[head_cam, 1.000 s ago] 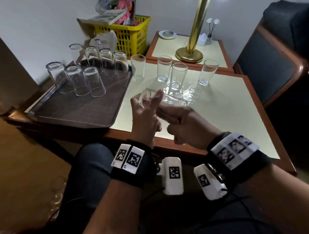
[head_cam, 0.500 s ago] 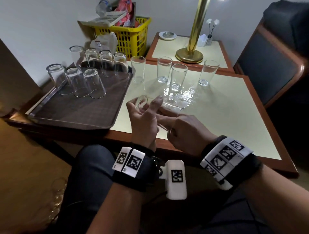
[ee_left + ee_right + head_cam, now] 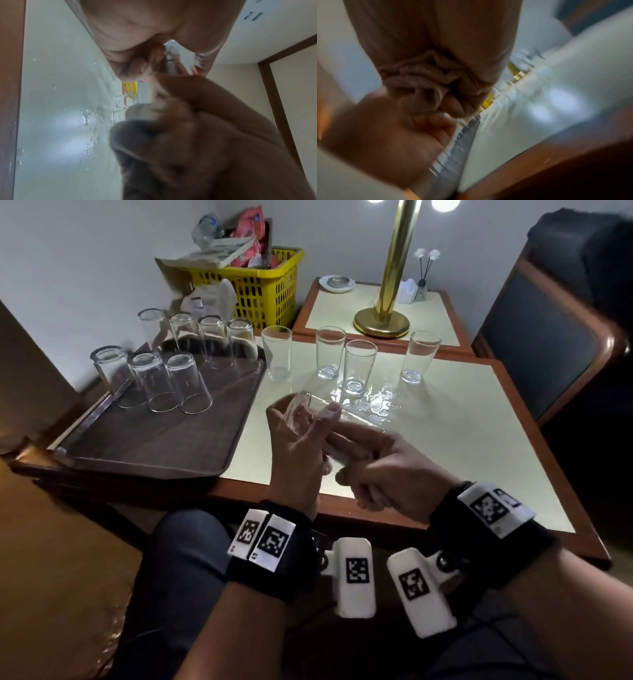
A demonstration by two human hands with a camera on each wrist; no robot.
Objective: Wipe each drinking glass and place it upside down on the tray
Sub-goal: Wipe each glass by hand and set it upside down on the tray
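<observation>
Over the bench point(image 3: 445, 440), right of the tray point(image 3: 154, 440) bearing seven inverted glasses, both hands grip one tilted glass point(image 3: 301, 409), four upright glasses beyond it.

Dim room — lamp glare on the table point(image 3: 445, 419), blurred wrist views

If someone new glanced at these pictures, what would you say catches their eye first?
Probably the two hands at the centre: the left hand grips a clear glass lying sideways, with the right hand against it. Next, seven upturned glasses on the brown tray at left, then four upright glasses and water drops on the cream table.
</observation>
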